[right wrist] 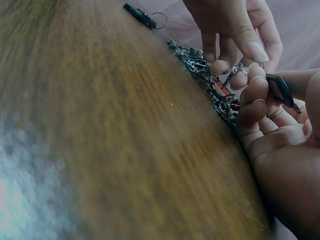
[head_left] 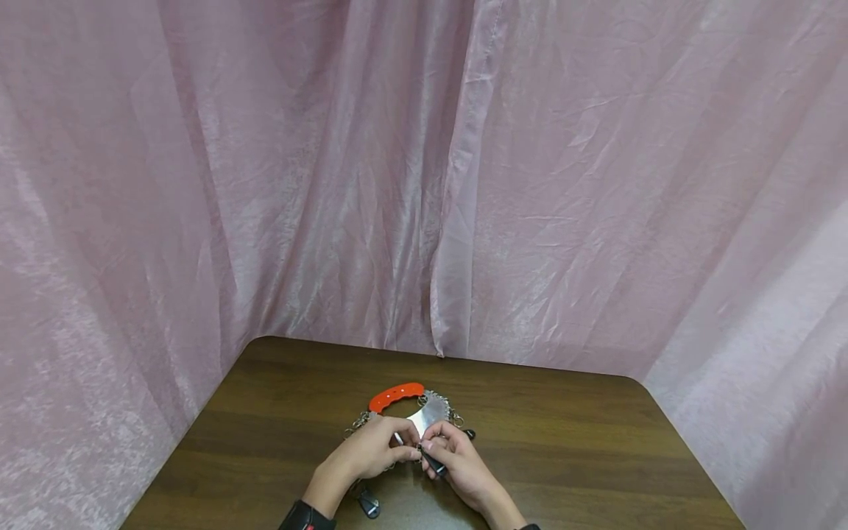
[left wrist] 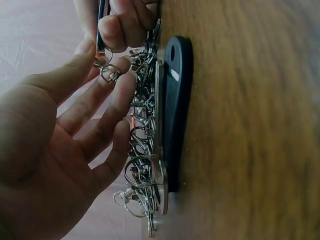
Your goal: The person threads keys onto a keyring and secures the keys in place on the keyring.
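Observation:
In the head view my left hand (head_left: 372, 447) and right hand (head_left: 460, 467) meet at the near side of a flat silver metal piece (head_left: 433, 409) with an orange grip (head_left: 396, 396). My left thumb and fingers pinch a small metal key ring with a clasp (left wrist: 111, 74), seen close up in the left wrist view. A black key fob (right wrist: 281, 91) sits in the curled fingers of my right hand (right wrist: 272, 120), its end touching that ring. Many small snap hooks and split rings (left wrist: 142, 125) hang along the metal piece. Fingers partly hide the joint between fob and ring.
Another black fob (head_left: 369, 504) lies on the brown wooden table (head_left: 563, 449), left of my hands. One more black end (head_left: 470, 434) shows just beyond my right hand. Pink curtains (head_left: 371, 184) hang behind the table's far edge.

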`<state>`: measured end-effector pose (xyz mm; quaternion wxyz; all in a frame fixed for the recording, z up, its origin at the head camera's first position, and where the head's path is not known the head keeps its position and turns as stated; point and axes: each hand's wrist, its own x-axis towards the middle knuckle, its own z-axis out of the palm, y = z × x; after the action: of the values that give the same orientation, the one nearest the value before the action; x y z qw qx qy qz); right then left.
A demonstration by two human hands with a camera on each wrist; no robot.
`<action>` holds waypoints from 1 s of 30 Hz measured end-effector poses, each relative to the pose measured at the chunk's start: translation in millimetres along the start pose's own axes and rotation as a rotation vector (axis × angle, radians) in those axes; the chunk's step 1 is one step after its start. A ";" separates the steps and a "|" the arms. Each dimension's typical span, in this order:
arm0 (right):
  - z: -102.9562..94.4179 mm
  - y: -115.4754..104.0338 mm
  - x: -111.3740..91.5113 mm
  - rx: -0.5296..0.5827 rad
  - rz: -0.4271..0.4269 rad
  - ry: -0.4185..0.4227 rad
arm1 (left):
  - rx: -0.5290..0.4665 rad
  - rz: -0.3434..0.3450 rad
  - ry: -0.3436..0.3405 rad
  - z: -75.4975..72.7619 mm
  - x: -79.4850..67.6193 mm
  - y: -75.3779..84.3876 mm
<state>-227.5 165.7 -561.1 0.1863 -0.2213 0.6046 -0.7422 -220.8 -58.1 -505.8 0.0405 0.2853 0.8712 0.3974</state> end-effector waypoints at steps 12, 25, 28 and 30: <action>1.3 -0.7 -0.3 0.000 0.004 -0.005 | 0.004 0.001 -0.008 1.1 -0.6 -3.1; 3.5 -2.3 -1.5 0.004 0.010 0.012 | -0.020 -0.010 -0.037 -0.7 -0.8 -2.5; 4.2 -3.1 -1.6 0.014 0.015 0.017 | -0.020 -0.010 -0.032 -1.1 -0.6 -2.3; 4.2 -2.9 -1.1 0.016 0.016 0.018 | -0.020 -0.006 -0.025 -0.8 -0.3 -3.1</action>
<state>-224.2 163.5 -557.6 0.1886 -0.2083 0.6022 -0.7472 -222.2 -60.5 -507.5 0.0557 0.2874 0.8674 0.4024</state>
